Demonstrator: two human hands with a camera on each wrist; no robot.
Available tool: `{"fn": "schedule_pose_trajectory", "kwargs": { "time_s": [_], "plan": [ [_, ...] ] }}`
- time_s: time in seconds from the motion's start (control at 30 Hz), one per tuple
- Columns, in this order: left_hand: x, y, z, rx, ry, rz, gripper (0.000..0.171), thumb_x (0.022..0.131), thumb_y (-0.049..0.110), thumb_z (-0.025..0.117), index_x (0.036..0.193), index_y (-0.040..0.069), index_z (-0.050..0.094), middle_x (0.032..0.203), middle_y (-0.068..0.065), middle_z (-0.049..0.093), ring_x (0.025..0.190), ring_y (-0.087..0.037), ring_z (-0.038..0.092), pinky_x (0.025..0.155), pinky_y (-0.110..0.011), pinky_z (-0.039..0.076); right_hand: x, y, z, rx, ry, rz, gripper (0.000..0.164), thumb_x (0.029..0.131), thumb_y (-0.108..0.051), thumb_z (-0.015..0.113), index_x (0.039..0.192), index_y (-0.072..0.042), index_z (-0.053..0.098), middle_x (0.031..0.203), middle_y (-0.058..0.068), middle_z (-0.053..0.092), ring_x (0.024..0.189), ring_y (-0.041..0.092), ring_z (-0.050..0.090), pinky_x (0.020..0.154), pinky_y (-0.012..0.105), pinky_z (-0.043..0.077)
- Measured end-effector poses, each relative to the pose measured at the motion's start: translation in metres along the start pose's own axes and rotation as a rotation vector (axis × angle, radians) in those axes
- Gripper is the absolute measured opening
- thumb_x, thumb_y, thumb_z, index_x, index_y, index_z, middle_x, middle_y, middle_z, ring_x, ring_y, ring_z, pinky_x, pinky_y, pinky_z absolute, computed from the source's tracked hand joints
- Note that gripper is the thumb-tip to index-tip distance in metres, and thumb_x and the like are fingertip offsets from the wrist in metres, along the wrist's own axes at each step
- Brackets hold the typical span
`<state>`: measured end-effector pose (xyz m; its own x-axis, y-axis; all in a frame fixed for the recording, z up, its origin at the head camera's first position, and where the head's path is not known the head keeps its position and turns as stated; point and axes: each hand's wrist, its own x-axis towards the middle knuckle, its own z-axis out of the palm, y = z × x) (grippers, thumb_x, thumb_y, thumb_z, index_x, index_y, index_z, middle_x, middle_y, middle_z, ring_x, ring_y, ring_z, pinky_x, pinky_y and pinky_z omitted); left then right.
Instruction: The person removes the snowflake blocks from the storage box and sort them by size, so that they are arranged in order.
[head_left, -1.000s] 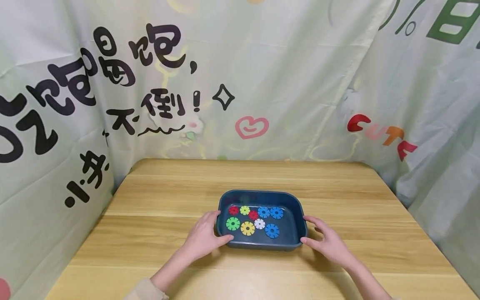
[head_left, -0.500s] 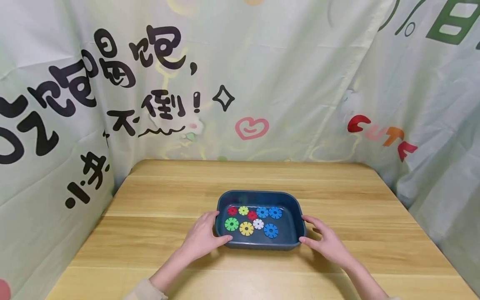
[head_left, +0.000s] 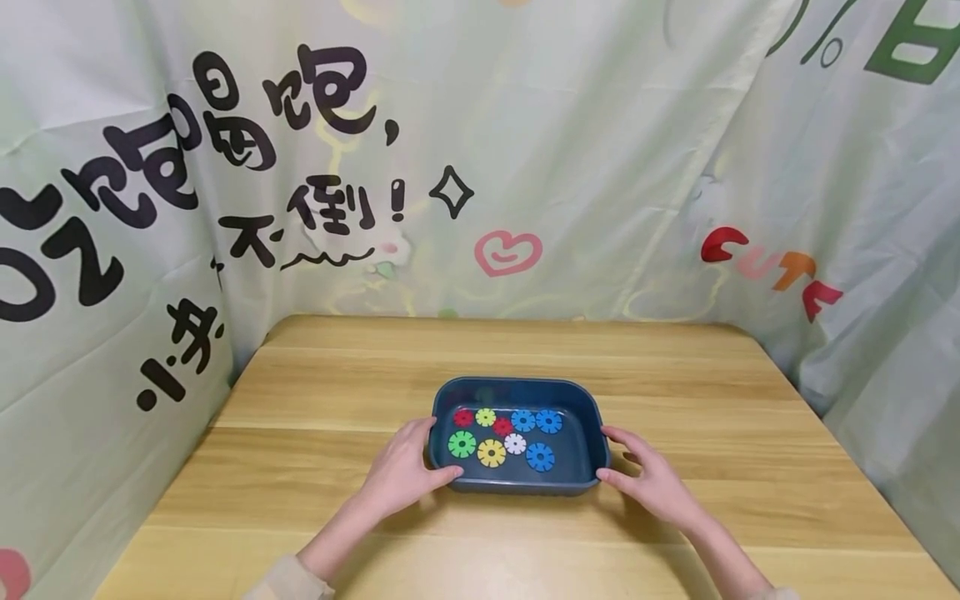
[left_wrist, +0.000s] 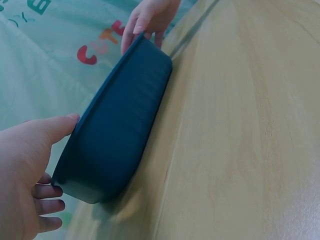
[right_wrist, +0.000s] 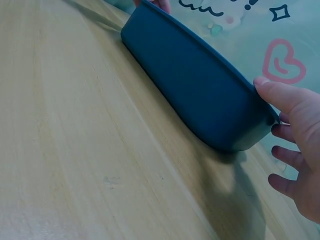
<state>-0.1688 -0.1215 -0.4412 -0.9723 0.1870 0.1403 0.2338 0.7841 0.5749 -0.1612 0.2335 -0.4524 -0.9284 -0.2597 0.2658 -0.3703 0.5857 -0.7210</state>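
A dark blue plastic basin with rounded corners sits on the wooden table, in the middle of the head view. Flat on its floor lie several notched plastic discs: a green disc, a yellow disc, a white disc, blue discs and small red ones. My left hand holds the basin's left end, thumb on the front corner of the rim and fingers along the side. At the opposite end my right hand grips in the same way. Both wrist views show the basin's outer wall between the hands.
Wooden tabletop surrounds the basin on all sides. A pale printed curtain hangs behind the table and along both sides, with black lettering at left and a pink heart at the back.
The basin has shifted slightly to the left along the table with both hands on it. The discs keep their places inside. The head view has tilted a little.
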Motion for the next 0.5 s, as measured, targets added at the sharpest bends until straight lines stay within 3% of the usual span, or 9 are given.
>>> {"fn": "schedule_pose_trajectory", "kwargs": {
  "time_s": [0.2,0.33,0.5],
  "plan": [
    [0.002,-0.002,0.003,-0.094,-0.018,0.005,0.089,0.071,0.04,0.078,0.139,0.0,0.037,0.14,-0.019,0.04,0.126,-0.037,0.039,0.095,-0.059,0.036,0.002,0.0,-0.006,0.013,0.01,0.011,0.054,0.082,-0.012,0.07,0.129,0.004,0.048,0.129,0.02,0.051,0.117,0.037,0.046,0.09,0.048,0.043],
    [0.003,-0.008,0.006,-0.21,-0.062,-0.019,0.096,0.071,0.039,0.079,0.145,0.004,0.028,0.147,-0.016,0.03,0.132,-0.036,0.03,0.098,-0.058,0.033,0.007,-0.005,-0.015,0.041,0.034,0.046,0.052,0.085,-0.013,0.068,0.129,0.006,0.047,0.129,0.02,0.05,0.117,0.036,0.046,0.091,0.032,0.044],
    [0.006,-0.014,0.008,-0.299,-0.088,-0.033,0.1,0.071,0.035,0.08,0.147,0.004,0.022,0.15,-0.016,0.023,0.134,-0.037,0.025,0.1,-0.059,0.028,0.024,-0.018,-0.031,0.122,0.052,0.133,0.049,0.088,-0.013,0.064,0.128,0.008,0.047,0.126,0.024,0.052,0.114,0.03,0.052,0.086,0.021,0.046]
  ]
}}
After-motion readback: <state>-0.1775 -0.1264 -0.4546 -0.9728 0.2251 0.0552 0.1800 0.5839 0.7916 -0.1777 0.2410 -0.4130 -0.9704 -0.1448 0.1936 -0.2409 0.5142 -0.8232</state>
